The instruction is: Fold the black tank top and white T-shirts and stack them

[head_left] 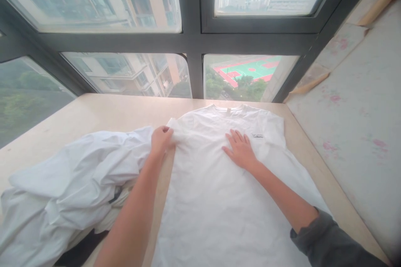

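A white T-shirt (219,192) lies spread out on the pale ledge, its collar toward the window and a small dark print on the right of its chest. My left hand (162,138) is closed on the edge of the shirt's left sleeve. On the upper chest, beside the print, my right hand (241,148) rests flat with its fingers spread. To the left of my left forearm is a heap of crumpled white clothes (75,175), with some dark cloth (83,250) showing beneath it.
The pale ledge (119,110) runs up to a dark window frame (125,44). A wall with faded flower paper (360,133) stands along the right side. Buildings and a sports court show outside the glass.
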Action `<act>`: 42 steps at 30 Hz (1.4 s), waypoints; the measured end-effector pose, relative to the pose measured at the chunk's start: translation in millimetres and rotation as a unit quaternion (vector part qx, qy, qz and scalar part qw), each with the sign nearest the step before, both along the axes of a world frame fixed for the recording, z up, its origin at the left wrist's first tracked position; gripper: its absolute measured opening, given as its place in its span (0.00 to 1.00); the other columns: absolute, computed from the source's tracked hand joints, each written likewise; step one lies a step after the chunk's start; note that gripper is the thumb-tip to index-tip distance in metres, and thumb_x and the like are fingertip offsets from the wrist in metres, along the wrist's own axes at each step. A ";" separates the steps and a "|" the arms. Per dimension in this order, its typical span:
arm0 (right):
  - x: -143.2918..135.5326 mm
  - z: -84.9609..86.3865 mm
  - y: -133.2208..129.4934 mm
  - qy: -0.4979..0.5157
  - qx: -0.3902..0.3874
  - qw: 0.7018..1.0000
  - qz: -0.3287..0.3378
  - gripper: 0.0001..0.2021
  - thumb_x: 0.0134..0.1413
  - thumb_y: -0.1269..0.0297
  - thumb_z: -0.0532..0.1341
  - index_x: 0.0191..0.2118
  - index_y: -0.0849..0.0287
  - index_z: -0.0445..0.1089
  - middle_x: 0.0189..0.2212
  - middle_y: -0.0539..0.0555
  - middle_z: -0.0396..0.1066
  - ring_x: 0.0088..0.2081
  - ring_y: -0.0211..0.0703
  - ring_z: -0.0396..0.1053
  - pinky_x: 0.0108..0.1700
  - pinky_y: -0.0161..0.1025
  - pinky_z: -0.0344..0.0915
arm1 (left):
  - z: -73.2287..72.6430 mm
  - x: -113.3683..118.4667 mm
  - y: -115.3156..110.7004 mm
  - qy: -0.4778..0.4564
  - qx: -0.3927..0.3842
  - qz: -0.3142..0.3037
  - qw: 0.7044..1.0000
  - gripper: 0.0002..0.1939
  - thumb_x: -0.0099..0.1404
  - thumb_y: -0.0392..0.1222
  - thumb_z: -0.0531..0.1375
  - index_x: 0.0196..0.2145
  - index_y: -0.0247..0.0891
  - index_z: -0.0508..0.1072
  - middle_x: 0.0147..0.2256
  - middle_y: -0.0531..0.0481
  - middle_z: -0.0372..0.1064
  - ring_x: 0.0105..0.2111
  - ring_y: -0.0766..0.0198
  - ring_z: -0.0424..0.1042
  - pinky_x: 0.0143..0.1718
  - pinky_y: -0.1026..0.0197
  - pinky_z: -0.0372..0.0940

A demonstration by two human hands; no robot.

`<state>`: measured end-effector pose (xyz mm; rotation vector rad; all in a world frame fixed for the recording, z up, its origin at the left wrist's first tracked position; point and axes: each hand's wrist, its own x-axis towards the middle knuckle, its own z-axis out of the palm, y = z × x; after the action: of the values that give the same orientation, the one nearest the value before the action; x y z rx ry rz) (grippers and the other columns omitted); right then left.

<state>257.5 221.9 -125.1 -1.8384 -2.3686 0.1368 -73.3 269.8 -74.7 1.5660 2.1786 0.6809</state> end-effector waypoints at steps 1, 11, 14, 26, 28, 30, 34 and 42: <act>-0.1 0.1 0.2 -0.001 -0.002 1.000 0.000 0.31 0.69 0.47 0.45 0.69 0.58 0.55 0.72 0.59 0.43 0.72 0.56 0.39 0.69 0.58 0.37 | 1.2 -1.4 -9.6 0.005 -0.006 0.003 1.000 0.18 0.63 0.47 0.51 0.42 0.35 0.74 0.36 0.44 0.77 0.35 0.58 0.75 0.36 0.61 0.65; 0.0 -0.8 -0.3 0.006 0.006 1.000 0.002 0.31 0.68 0.48 0.46 0.69 0.59 0.55 0.72 0.60 0.44 0.72 0.56 0.40 0.69 0.59 0.38 | 19.5 -12.3 -34.7 0.116 -0.076 0.017 0.990 0.22 0.66 0.56 0.51 0.37 0.35 0.73 0.34 0.35 0.76 0.40 0.44 0.76 0.42 0.50 0.66; 0.0 -0.6 0.1 0.005 0.002 1.000 0.003 0.31 0.68 0.47 0.46 0.69 0.59 0.55 0.72 0.60 0.44 0.72 0.57 0.40 0.69 0.59 0.38 | 23.9 -16.0 -9.2 0.172 -0.038 0.032 0.984 0.24 0.66 0.53 0.53 0.51 0.30 0.67 0.52 0.27 0.69 0.54 0.40 0.69 0.50 0.48 0.63; 0.4 -3.5 1.0 0.015 0.009 1.000 0.008 0.31 0.68 0.47 0.45 0.69 0.59 0.55 0.72 0.61 0.43 0.72 0.57 0.40 0.69 0.60 0.37 | 67.9 -16.9 46.7 0.177 -0.094 -0.109 0.974 0.07 0.61 0.36 0.58 0.32 0.28 0.73 0.31 0.46 0.73 0.38 0.58 0.72 0.43 0.60 0.63; 0.3 -2.3 0.8 0.014 0.002 1.000 0.006 0.32 0.68 0.47 0.45 0.69 0.60 0.54 0.72 0.61 0.42 0.72 0.57 0.39 0.69 0.59 0.36 | 80.5 -2.0 41.1 0.177 -0.052 -0.116 0.976 0.12 0.65 0.37 0.55 0.38 0.24 0.73 0.39 0.42 0.74 0.43 0.57 0.71 0.47 0.58 0.62; 0.1 -0.9 0.6 0.014 -0.004 1.000 0.005 0.32 0.68 0.47 0.45 0.69 0.60 0.54 0.72 0.60 0.42 0.72 0.57 0.38 0.69 0.59 0.36 | 87.7 20.5 32.8 0.173 -0.019 -0.127 0.977 0.14 0.65 0.39 0.55 0.42 0.26 0.73 0.43 0.40 0.74 0.46 0.54 0.70 0.49 0.57 0.61; 0.2 1.0 0.3 0.024 -0.007 1.000 0.006 0.31 0.68 0.47 0.46 0.69 0.60 0.55 0.72 0.61 0.42 0.72 0.57 0.39 0.69 0.59 0.37 | 82.3 66.6 10.9 0.130 -0.013 -0.204 0.970 0.14 0.65 0.48 0.59 0.43 0.37 0.75 0.39 0.48 0.77 0.40 0.58 0.74 0.42 0.62 0.63; 3.3 6.8 9.0 0.132 0.033 0.990 -0.024 0.25 0.68 0.54 0.47 0.62 0.62 0.64 0.65 0.61 0.59 0.67 0.54 0.53 0.68 0.52 0.47 | 35.9 44.2 -25.8 0.112 0.018 -0.169 0.979 0.13 0.66 0.40 0.53 0.39 0.38 0.77 0.41 0.43 0.76 0.42 0.53 0.74 0.46 0.55 0.65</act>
<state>260.8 230.9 -118.3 -1.7272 -2.1224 0.2738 -29.1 244.0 -38.8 2.0524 1.9795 0.4567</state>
